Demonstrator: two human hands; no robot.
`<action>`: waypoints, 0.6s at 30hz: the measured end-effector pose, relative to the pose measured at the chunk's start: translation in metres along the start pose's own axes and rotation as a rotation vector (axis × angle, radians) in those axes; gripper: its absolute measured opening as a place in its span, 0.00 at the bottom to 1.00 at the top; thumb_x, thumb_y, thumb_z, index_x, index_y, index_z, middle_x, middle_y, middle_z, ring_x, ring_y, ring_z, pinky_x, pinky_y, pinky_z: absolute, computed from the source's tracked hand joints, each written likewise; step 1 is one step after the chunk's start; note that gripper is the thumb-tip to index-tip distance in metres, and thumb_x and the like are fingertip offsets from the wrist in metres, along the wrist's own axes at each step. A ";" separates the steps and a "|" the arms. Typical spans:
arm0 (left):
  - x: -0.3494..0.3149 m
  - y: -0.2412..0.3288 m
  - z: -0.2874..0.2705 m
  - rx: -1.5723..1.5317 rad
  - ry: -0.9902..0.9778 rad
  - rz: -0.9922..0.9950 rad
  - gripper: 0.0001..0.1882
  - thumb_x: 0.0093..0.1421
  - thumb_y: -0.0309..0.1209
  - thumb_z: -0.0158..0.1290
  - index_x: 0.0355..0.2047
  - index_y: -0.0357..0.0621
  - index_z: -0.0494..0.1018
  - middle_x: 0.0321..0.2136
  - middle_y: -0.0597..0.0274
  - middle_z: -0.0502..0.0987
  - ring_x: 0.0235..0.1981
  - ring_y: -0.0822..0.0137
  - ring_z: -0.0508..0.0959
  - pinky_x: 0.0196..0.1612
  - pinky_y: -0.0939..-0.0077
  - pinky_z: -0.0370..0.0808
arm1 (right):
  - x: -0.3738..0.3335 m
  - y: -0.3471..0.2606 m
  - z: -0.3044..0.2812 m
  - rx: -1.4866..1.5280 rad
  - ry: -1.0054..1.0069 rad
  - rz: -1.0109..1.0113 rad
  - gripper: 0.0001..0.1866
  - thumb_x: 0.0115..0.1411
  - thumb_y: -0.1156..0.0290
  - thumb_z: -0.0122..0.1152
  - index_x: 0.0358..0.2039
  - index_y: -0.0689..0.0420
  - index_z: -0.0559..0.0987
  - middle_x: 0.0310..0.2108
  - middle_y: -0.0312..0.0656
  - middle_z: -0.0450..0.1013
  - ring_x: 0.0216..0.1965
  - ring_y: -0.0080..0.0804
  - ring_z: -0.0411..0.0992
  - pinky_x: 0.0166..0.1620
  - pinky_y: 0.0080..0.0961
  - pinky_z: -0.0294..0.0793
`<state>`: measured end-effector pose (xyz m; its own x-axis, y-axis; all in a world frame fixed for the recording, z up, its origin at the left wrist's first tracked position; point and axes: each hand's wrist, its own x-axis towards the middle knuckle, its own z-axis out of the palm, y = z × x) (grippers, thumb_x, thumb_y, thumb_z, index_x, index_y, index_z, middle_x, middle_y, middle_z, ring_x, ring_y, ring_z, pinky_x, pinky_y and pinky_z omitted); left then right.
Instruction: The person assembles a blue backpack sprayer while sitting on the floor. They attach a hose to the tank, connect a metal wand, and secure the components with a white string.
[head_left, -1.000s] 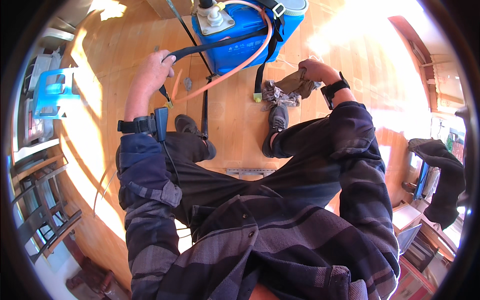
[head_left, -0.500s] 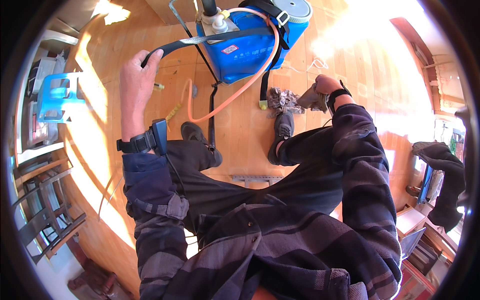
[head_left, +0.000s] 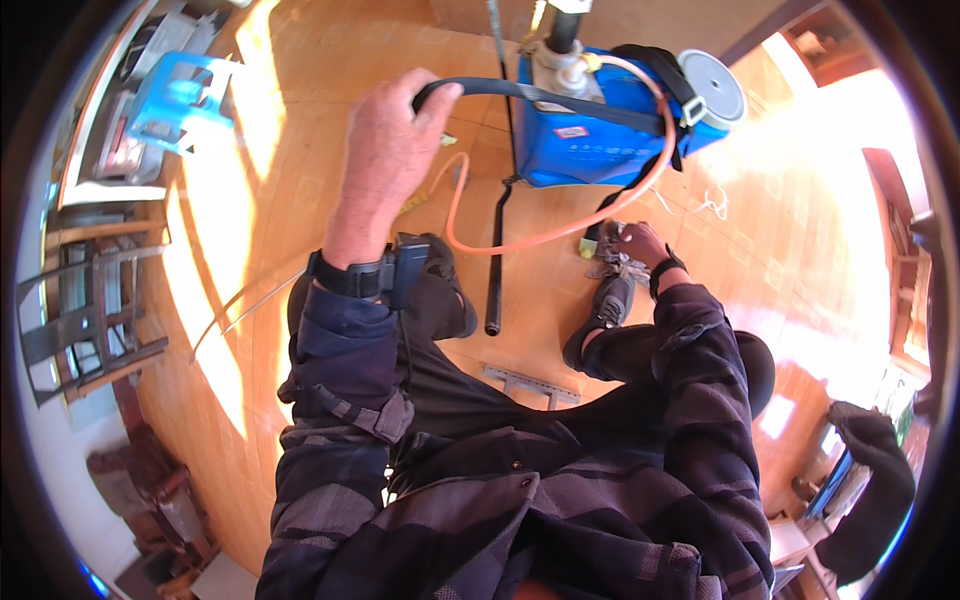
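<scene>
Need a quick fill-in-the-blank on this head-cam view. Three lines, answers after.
1. The grip on the black strap is the person's ____ one (left/right).
2. The tank is mainly ____ in colour.
3. The rag lies by the person's ____ shoe (left/right).

Missing: left; blue; right.

A shiny orange-brown floor (head_left: 320,110) runs out on all sides, sunlit strips crossing it near its left edge and glare washing out much of its right side; toward the far edge stands a blue tank (head_left: 560,145), and to its right a thin white cord (head_left: 715,205) lies in loose loops; a blue plastic stool (head_left: 185,95) stands by the left edge; nearer the middle, a crumpled greyish rag (head_left: 606,270) lies just beyond the toe of the right shoe (head_left: 610,300), the left shoe (head_left: 440,260) resting well apart from it; between the feet, nearer, lies a perforated grey metal piece (head_left: 530,382).
</scene>
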<state>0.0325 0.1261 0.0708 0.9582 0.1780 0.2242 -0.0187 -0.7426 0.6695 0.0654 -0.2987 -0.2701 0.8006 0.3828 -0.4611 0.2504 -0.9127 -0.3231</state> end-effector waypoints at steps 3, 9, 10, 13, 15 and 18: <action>0.000 0.001 0.002 0.024 0.034 0.087 0.16 0.69 0.41 0.59 0.41 0.38 0.81 0.24 0.56 0.78 0.25 0.65 0.76 0.34 0.68 0.74 | 0.009 0.000 0.035 -0.089 -0.175 0.097 0.19 0.52 0.48 0.66 0.34 0.48 0.89 0.41 0.42 0.85 0.51 0.45 0.78 0.63 0.45 0.66; -0.004 0.003 -0.006 -0.122 -0.075 -0.117 0.17 0.70 0.42 0.59 0.41 0.38 0.81 0.23 0.66 0.74 0.25 0.72 0.72 0.31 0.72 0.71 | 0.006 0.030 0.081 -0.072 -0.285 0.077 0.31 0.51 0.41 0.68 0.43 0.55 0.88 0.48 0.51 0.82 0.60 0.57 0.72 0.62 0.47 0.72; -0.004 0.004 -0.006 -0.179 -0.094 -0.140 0.17 0.70 0.42 0.59 0.41 0.38 0.81 0.23 0.66 0.74 0.25 0.74 0.72 0.30 0.72 0.70 | 0.007 0.032 0.088 -0.025 -0.263 0.046 0.31 0.51 0.41 0.67 0.42 0.56 0.88 0.46 0.53 0.82 0.59 0.56 0.73 0.60 0.47 0.74; -0.002 0.005 -0.010 -0.197 -0.150 -0.141 0.16 0.70 0.41 0.59 0.41 0.37 0.81 0.25 0.69 0.75 0.27 0.76 0.72 0.31 0.75 0.72 | 0.010 0.037 0.093 -0.087 -0.208 0.084 0.26 0.53 0.48 0.65 0.38 0.60 0.87 0.41 0.58 0.82 0.47 0.57 0.80 0.52 0.47 0.79; 0.000 0.005 -0.012 -0.230 -0.166 -0.118 0.15 0.71 0.39 0.59 0.41 0.36 0.81 0.26 0.69 0.76 0.28 0.77 0.73 0.33 0.77 0.74 | 0.016 0.034 0.085 -0.246 -0.182 0.066 0.23 0.53 0.51 0.64 0.36 0.60 0.87 0.37 0.56 0.82 0.44 0.57 0.81 0.49 0.48 0.80; 0.000 0.005 -0.011 -0.387 -0.135 -0.079 0.15 0.69 0.39 0.61 0.39 0.37 0.81 0.21 0.68 0.72 0.24 0.75 0.70 0.29 0.74 0.69 | 0.012 0.033 0.038 0.184 0.111 0.365 0.19 0.51 0.57 0.70 0.36 0.60 0.87 0.35 0.55 0.84 0.43 0.55 0.82 0.46 0.46 0.81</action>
<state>0.0291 0.1292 0.0820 0.9893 0.1195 0.0841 -0.0251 -0.4281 0.9034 0.0628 -0.3183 -0.3179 0.8750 0.0121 -0.4840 -0.1539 -0.9409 -0.3017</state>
